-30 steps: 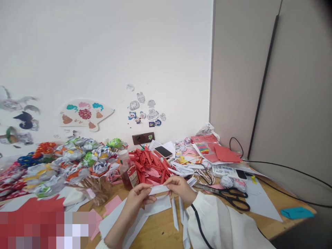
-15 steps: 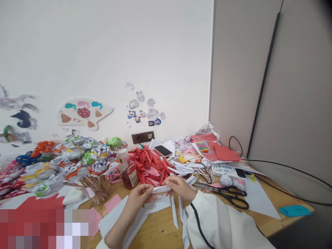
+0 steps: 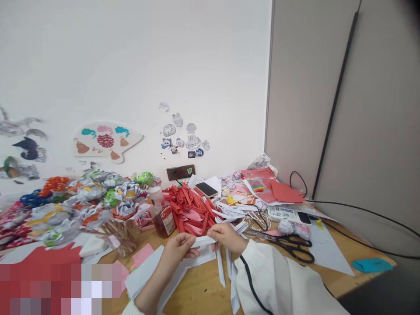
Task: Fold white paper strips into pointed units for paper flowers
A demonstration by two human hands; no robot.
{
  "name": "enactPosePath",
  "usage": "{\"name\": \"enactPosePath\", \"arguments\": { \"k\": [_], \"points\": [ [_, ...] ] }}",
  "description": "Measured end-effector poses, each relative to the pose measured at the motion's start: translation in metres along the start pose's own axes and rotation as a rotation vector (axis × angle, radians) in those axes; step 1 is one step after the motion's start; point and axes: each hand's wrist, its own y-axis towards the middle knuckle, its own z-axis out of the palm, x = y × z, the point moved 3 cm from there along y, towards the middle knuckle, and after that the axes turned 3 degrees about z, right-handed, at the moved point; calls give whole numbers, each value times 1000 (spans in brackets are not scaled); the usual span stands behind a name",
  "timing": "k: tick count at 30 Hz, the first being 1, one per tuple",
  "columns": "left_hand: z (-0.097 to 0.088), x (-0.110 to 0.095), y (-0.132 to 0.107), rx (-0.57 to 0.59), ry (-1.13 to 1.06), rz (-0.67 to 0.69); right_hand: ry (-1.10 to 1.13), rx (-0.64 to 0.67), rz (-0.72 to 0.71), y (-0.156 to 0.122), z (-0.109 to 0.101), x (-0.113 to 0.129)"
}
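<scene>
A narrow folded strip of white paper (image 3: 203,241) is stretched between my two hands, low over the table. My left hand (image 3: 181,247) pinches its left end between thumb and fingers. At the other end, my right hand (image 3: 227,238) grips it the same way. Beneath my hands lie white paper sheets (image 3: 200,259), and folded white strips (image 3: 220,267) rest beside my right wrist. Just beyond my hands is a heap of folded red paper strips (image 3: 192,210). To its left stands a bottle of reddish liquid (image 3: 162,218).
Black-handled scissors (image 3: 295,247) lie right of my right hand. A phone (image 3: 206,189) rests behind the red heap. Crumpled paper bundles (image 3: 108,192) fill the back left, near a cup of brown sticks (image 3: 123,236). A black cable (image 3: 361,210) crosses the right side.
The strip between my hands now looks flatter and straighter, with more of its face turned toward me. Both hands keep nearly the same place.
</scene>
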Motion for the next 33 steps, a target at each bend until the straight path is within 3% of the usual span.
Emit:
{"name": "enactPosePath", "arguments": {
  "k": [11,25,33],
  "points": [
    [10,-3,-5,-19,30,39,-133,-65,-17,1,3,-5],
    [8,5,-2,-36,-85,16,185,59,49,5,7,-10],
    [12,19,5,-10,-56,-50,128,72,92,4,7,-15]
  ]
}}
